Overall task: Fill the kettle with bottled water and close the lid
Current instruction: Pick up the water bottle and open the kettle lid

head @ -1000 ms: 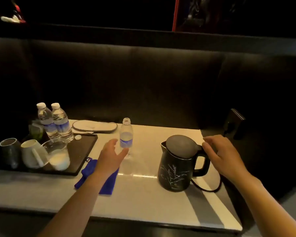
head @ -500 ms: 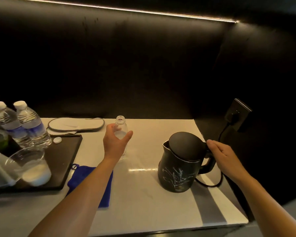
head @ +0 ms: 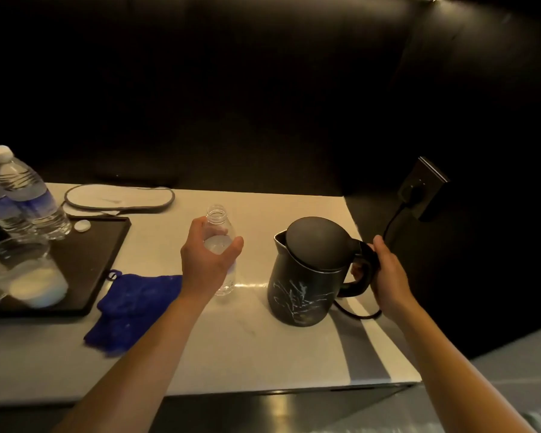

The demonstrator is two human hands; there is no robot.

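A black kettle (head: 306, 279) with a white drawing on its side stands on the white counter (head: 256, 348), its round lid down. My right hand (head: 384, 273) is wrapped around the kettle's handle on its right side. An uncapped clear water bottle (head: 221, 225) stands upright left of the kettle. My left hand (head: 208, 260) is closed around the bottle's body, thumb on the right. Its white cap (head: 82, 226) lies on the black tray (head: 97, 260).
Two capped water bottles (head: 28, 195) stand at the tray's back left, with a glass (head: 28, 276) in front of them. A blue cloth (head: 132, 304) lies beside the tray. A white mat (head: 119, 198) is at the back. The kettle's cord runs to a wall socket (head: 419, 189).
My left hand reached the open bottle and closed around it. My right hand moved from the kettle's lid edge down onto the handle. The camera tilted downward.
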